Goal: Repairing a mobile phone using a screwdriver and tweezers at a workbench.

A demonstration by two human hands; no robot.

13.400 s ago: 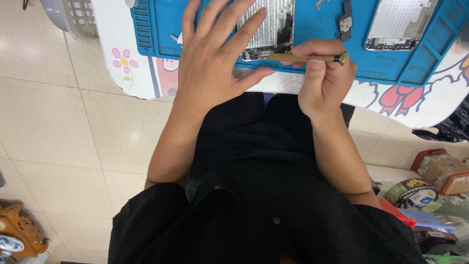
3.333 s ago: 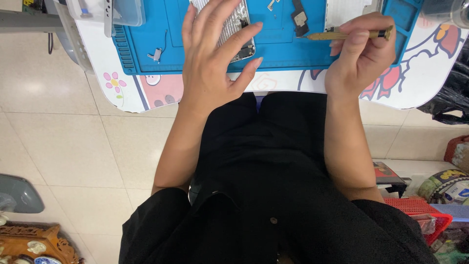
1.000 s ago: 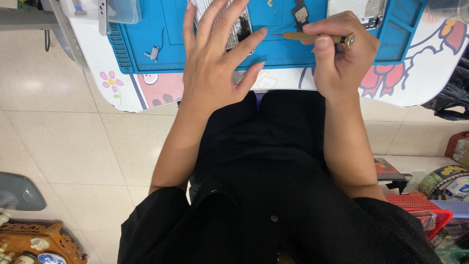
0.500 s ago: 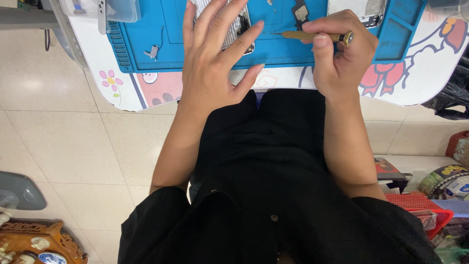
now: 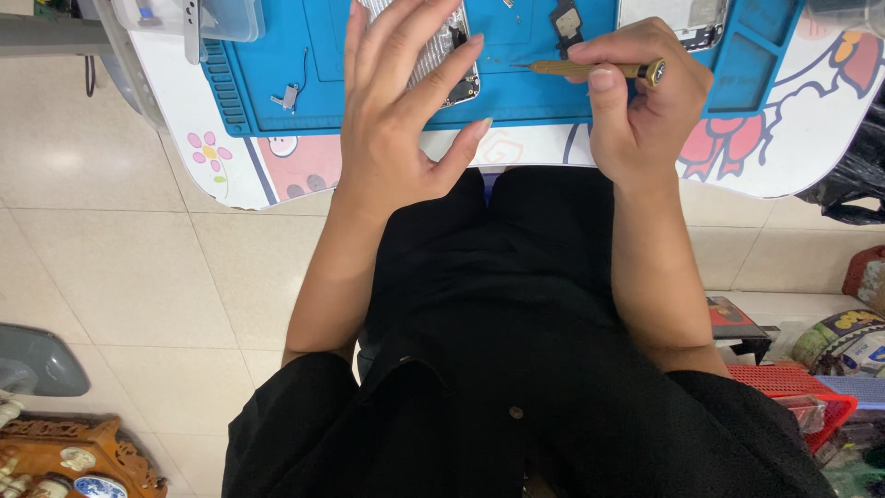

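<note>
Opened phone chassis (image 5: 442, 65) lies on a blue work mat (image 5: 525, 97) atop the cartoon-printed tabletop (image 5: 793, 138), pinned under the spread, flat fingers of the left hand (image 5: 396, 120), which grips nothing. Right hand (image 5: 641, 106) is closed around a brass-coloured screwdriver (image 5: 590, 69), held level with its tip pointing toward the chassis. A small loose part (image 5: 286, 95) rests on the mat's left side, a second phone shell (image 5: 678, 18) at the top edge, near the right hand
</note>
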